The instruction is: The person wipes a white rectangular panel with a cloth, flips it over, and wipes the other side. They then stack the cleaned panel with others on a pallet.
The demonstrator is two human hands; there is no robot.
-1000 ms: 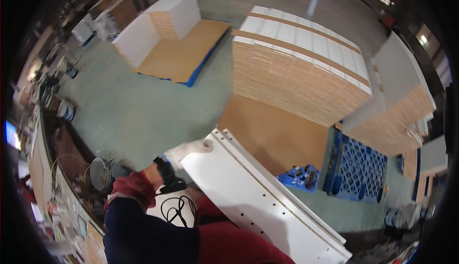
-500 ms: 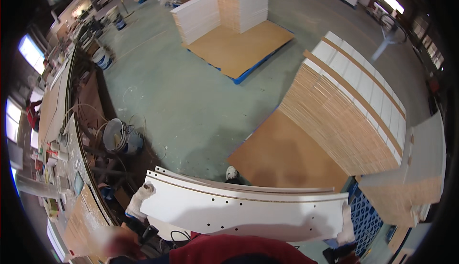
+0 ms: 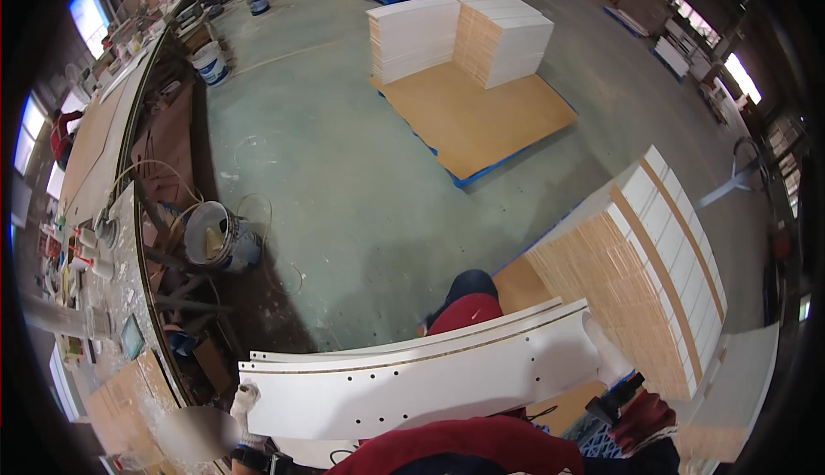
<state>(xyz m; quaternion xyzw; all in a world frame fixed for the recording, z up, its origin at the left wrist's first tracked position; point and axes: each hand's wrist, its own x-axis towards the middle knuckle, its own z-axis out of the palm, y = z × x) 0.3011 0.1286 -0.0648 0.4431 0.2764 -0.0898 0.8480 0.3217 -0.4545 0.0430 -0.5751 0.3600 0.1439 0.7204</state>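
Note:
Two or so long white boards with small drilled holes lie one against another, held level across the front of my body. My left hand, in a white work glove, is closed on their left end. At the right end, my right hand grips the boards; its fingers are mostly hidden behind the edge. A second board shows as a strip along the far side. Just beyond the boards, a dark red and navy part of my clothing is visible.
A tall stack of white boards stands at the right. Farther off, a blue pallet covered in brown sheet carries another white stack. Along the left runs a cluttered workbench, with a bucket beside it. A person is far left.
The view has swung, so the stacks and pallet sit lower and farther right. The boards have tilted, their right end rising. Both hands keep hold of them.

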